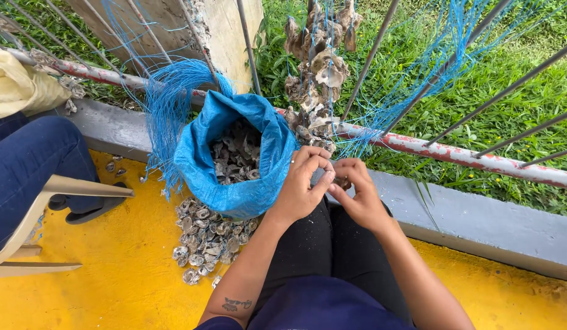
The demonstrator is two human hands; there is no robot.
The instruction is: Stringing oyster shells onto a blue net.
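Both the left hand [301,183] and right hand [356,195] pinch a shell [341,181] at the blue string [356,143]. Keeping that string taut would likely help.

We logged shells in the sack [234,159], more shells [207,241] on the floor before it, a string of shells [317,73] hanging right, chair [45,208] left.

Both forearms are reaching forward, converging; the left hand [303,183] is curling its fingers inward, thumb meeting fingertips; the right hand [356,192] is pinching beside it, fingertips nearly touching.
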